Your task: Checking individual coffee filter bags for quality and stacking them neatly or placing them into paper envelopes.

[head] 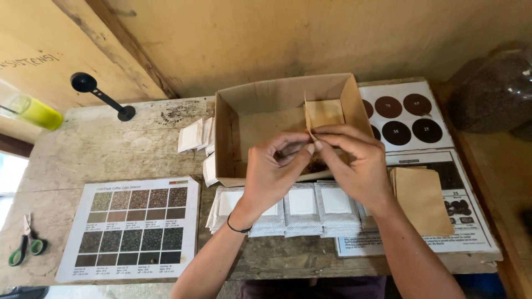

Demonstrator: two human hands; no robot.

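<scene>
Pinching a brown paper envelope (317, 117) between both closed hands, left hand (272, 166) and right hand (354, 163), over the cardboard box (233, 111) at twelve o'clock; apparently opening it, so fingertips must part the flap.

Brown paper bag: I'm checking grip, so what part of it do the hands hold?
Both hands pinch the brown paper bag at its lower edge.
</scene>
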